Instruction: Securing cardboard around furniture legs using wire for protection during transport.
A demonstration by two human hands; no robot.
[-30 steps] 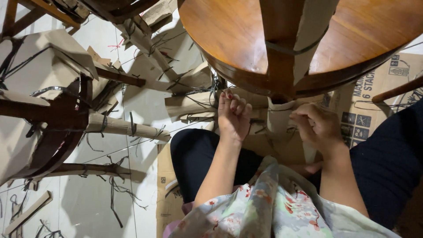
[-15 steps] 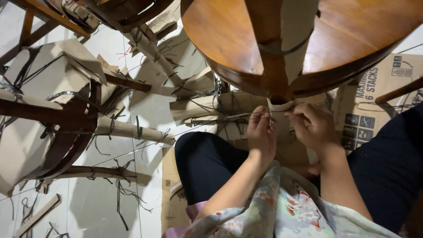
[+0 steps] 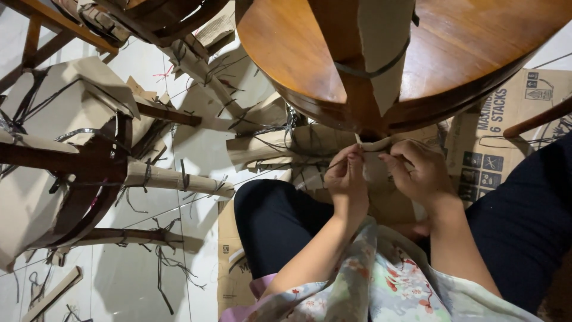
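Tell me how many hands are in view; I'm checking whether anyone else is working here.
2. The left hand and the right hand are side by side under the round wooden seat, both pinching the cardboard wrap. Others could be outside the frame.

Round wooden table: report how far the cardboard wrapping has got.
Done: a cardboard strip is strapped across the round wooden table. In hand: left hand and right hand work the cardboard at its edge. Left: chair only partly wrapped.
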